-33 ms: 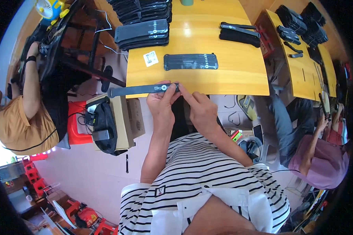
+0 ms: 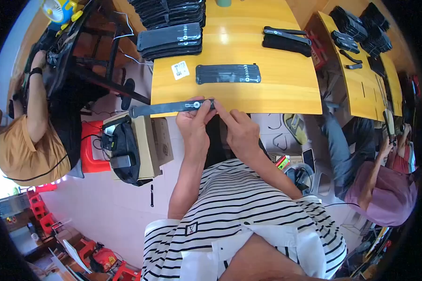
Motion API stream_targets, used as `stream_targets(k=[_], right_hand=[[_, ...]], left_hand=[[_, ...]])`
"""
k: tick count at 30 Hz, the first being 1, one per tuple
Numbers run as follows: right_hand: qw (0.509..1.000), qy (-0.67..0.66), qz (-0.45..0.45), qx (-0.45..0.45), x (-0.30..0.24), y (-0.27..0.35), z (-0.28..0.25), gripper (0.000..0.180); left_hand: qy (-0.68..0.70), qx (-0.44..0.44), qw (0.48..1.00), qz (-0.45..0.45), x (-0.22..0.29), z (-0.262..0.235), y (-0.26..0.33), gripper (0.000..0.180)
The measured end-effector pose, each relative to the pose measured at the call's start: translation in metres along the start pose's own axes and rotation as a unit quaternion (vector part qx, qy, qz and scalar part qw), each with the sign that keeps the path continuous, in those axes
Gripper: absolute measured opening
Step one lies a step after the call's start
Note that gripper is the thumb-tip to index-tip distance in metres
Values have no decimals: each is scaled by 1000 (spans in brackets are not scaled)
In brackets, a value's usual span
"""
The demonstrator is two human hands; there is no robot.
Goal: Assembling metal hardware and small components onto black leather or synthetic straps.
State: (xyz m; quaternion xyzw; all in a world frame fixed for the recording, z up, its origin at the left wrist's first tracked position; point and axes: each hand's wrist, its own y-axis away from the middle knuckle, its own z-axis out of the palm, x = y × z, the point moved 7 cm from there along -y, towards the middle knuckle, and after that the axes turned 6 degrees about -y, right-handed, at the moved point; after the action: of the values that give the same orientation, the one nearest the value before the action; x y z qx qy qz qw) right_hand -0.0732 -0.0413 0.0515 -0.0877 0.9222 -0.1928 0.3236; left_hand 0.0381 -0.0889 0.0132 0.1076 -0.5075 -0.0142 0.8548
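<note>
A long dark grey strap (image 2: pixel 162 108) with a rounded loop end stretches level along the table's front edge. My left hand (image 2: pixel 192 131) pinches it near its right end, the thumb lying on top. At that same end the index fingertip of my right hand (image 2: pixel 243 135) meets the strap, while its other fingers are curled in and its thumb is mostly hidden. Just beyond the hands, a flat pack of dark straps (image 2: pixel 227 74) lies on the yellow table (image 2: pixel 286 98).
Stacks of dark straps (image 2: pixel 169 40) fill the table's far left, beside a white label (image 2: pixel 180 70). More straps (image 2: pixel 286 41) lie at the far right. An open carton (image 2: pixel 143 150) stands left of my arms. People sit at both sides, one in an orange shirt (image 2: pixel 33 152).
</note>
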Motion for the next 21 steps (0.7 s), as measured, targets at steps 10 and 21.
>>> stream_targets(k=[10,21], right_hand=[[979,-188,77,-2,24,-1,13,50],[968,-228,96,41,21,6,17,47]], left_hand=[[-22,24,999,32,-14,-4,-3,19],[-65,62,994,66,-12,-3,7,19]])
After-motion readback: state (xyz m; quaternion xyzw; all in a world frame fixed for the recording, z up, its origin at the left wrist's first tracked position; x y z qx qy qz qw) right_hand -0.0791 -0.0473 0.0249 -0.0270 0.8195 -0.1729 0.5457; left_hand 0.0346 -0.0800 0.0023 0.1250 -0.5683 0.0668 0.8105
